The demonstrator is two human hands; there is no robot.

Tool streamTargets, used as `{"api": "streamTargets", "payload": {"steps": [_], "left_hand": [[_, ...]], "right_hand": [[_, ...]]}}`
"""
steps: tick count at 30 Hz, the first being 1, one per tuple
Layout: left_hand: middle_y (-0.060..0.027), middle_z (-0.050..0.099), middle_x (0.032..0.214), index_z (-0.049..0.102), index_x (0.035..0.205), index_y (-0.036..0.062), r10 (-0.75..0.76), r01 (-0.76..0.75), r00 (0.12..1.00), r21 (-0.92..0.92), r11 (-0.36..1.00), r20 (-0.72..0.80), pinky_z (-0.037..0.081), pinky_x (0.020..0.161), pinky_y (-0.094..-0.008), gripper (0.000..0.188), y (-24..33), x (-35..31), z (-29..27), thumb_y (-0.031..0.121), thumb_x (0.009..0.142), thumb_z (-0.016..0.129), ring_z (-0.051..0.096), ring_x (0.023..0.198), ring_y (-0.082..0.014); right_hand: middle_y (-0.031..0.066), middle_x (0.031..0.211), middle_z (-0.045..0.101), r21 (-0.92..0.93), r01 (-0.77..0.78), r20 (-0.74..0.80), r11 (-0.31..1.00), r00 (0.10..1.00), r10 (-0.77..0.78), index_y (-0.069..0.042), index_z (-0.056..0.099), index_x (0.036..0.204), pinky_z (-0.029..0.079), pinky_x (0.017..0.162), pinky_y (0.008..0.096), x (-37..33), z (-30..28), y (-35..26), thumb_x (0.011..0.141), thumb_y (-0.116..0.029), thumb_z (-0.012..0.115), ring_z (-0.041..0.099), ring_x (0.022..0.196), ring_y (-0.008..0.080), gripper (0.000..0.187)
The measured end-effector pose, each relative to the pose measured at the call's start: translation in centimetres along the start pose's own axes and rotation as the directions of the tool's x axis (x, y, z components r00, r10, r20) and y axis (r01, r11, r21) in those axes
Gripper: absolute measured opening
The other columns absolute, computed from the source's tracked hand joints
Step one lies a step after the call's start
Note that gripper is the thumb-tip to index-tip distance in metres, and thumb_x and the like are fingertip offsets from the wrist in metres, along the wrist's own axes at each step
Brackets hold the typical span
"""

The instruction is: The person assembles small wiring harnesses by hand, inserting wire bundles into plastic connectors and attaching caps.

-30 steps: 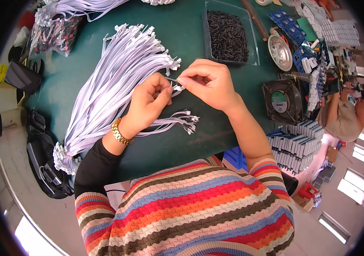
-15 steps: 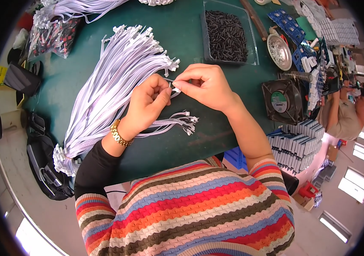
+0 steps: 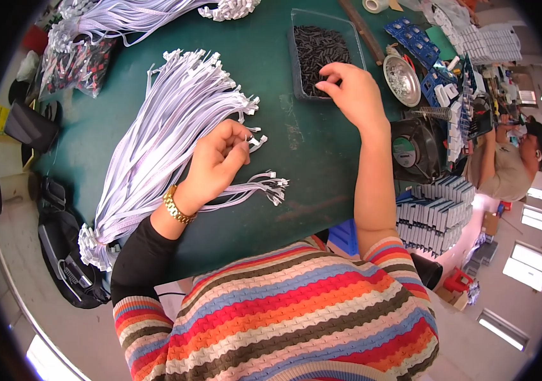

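My left hand is closed, pinching a white cable near its end. The cable's white connector pokes out beyond the fingertips. Beside and beneath this hand lies a thick bundle of white ribbon cables with white connectors at both ends. A smaller group of cable ends, some with dark tips, rests nearer to me. Over the right part of a clear plastic tray, my right hand has its thumb and forefinger apart, with nothing visible between them. Short black tube pieces fill the tray.
A metal bowl, a black fan and blue circuit boards stand to the right. Stacked white parts are below the fan. A bag of red and black parts lies far left. Another person sits at right.
My right hand has left the cable end by my left hand and moved right and away to the tray. My left hand stays nearly in place, still holding the cable.
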State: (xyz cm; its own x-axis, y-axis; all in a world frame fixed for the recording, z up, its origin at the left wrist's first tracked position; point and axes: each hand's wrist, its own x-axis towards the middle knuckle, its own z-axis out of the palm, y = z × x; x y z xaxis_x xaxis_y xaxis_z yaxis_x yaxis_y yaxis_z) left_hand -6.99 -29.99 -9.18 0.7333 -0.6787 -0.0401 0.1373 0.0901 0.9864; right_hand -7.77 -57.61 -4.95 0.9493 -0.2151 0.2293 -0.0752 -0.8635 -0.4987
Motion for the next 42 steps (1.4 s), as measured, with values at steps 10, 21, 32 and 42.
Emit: {"api": "streamTargets", "payload": {"steps": [10, 21, 32, 42], "left_hand": [[0.0011, 0.054, 0.072, 0.052, 0.09, 0.0011, -0.015, 0.016, 1.0, 0.037, 0.999, -0.007, 0.041, 0.059, -0.0197, 0.009, 0.0, 0.1, 0.0, 0.009, 0.095, 0.052, 0.051, 0.066, -0.0042], [0.0004, 0.054, 0.074, 0.052, 0.089, 0.0005, -0.007, 0.004, 1.0, 0.103, 0.995, 0.026, 0.044, 0.06, -0.0198, 0.005, 0.2, 0.0, 0.0, 0.004, 0.093, 0.051, 0.053, 0.066, -0.0048], [0.0003, 0.053, 0.077, 0.052, 0.09, -0.0006, -0.019, 0.014, 0.999, 0.102, 0.995, 0.048, 0.045, 0.061, -0.0201, 0.006, -0.2, 0.1, 0.0, 0.004, 0.093, 0.053, 0.052, 0.068, -0.0048], [0.0004, 0.054, 0.076, 0.051, 0.089, -0.0005, -0.027, 0.021, 0.999, 0.127, 0.992, 0.041, 0.044, 0.06, -0.0202, 0.006, 0.2, 0.2, 0.1, 0.004, 0.093, 0.053, 0.052, 0.067, -0.0047]], "right_hand": [[0.0033, 0.075, 0.063, 0.183, 0.008, -0.097, 0.983, 0.995, 0.01, -0.001, 0.067, 0.083, 0.041, 0.053, 0.0232, -0.3, 0.6, 0.8, 0.079, -0.006, 0.071, 0.05, 0.056, 0.0075, 0.008], [0.0057, 0.085, 0.065, 0.624, 0.392, -0.041, 0.676, 0.88, -0.473, -0.003, 0.072, 0.088, 0.047, 0.058, 0.0231, -3.2, 2.9, -6.3, 0.075, 0.005, 0.071, 0.06, 0.069, 0.0122, 0.015], [-0.0003, 0.078, 0.064, 0.71, 0.173, 0.103, 0.682, 0.933, -0.344, -0.008, 0.066, 0.113, 0.03, 0.045, 0.0183, -4.1, 2.9, -7.3, 0.076, 0.005, 0.068, 0.034, 0.049, 0.0015, 0.039], [-0.003, 0.075, 0.062, 0.622, 0.296, 0.064, 0.724, 0.903, -0.424, -0.011, 0.063, 0.119, 0.034, 0.046, 0.0193, -3.7, 2.8, -7.3, 0.072, 0.005, 0.068, 0.035, 0.047, 0.0033, 0.05]]}}
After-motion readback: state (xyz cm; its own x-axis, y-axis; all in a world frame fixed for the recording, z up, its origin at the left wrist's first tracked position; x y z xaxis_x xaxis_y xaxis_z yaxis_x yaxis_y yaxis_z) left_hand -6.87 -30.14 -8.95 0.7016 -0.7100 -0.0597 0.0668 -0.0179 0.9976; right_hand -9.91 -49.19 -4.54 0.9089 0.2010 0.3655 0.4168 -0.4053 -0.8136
